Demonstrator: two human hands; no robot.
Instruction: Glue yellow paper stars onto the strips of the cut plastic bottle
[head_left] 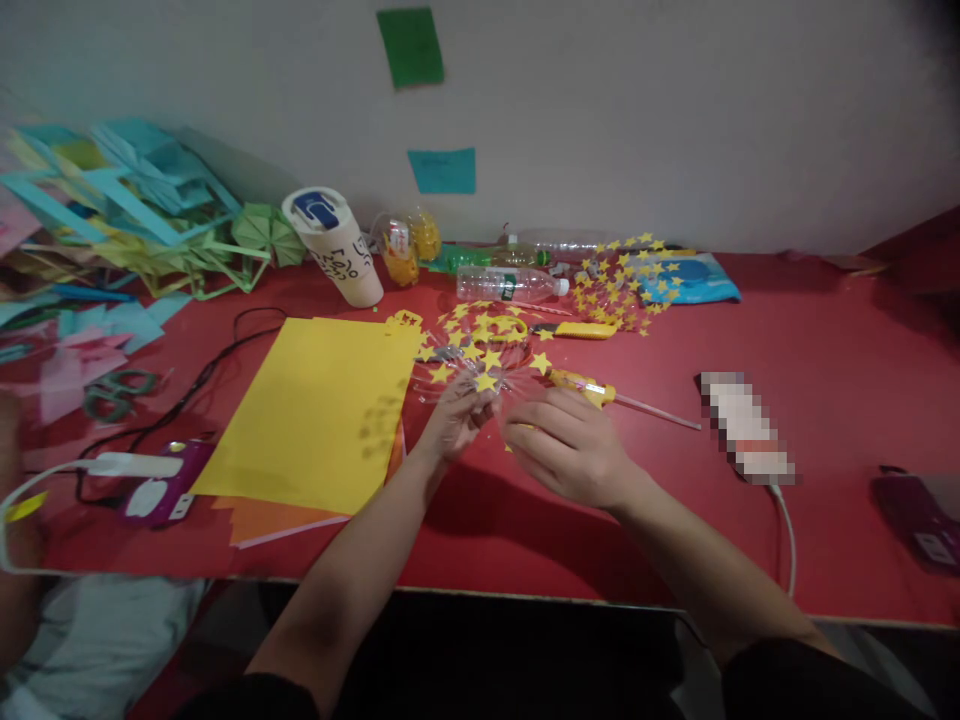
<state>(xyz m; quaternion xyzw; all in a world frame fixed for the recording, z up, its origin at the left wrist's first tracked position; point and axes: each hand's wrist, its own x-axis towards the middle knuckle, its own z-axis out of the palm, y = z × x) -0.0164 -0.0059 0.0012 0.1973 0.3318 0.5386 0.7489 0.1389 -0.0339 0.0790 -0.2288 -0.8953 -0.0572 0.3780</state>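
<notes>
My left hand (459, 418) is closed on a clear plastic piece cut into thin strips, which fan out with yellow stars (486, 382) on them. Close to its right side, my right hand (566, 445) has its fingers pinched together. A small yellow piece (529, 427) shows between those fingers; its shape is mostly hidden. Just behind the right hand lies a hot glue gun or screwdriver-like tool with a yellow handle (581, 386) and a long thin shaft. A yellow box cutter (585, 330) rests farther back. Left of my hands is a yellow paper sheet (315, 410).
Plastic bottles (510, 286) lie along the wall, near a second star cluster (626, 285) and a blue packet (690, 278). At left are a white tumbler (335, 245), folded paper shapes (135, 200), scissors (118, 393) and a purple power strip (161, 485). A phone (746, 428) with a cable lies right.
</notes>
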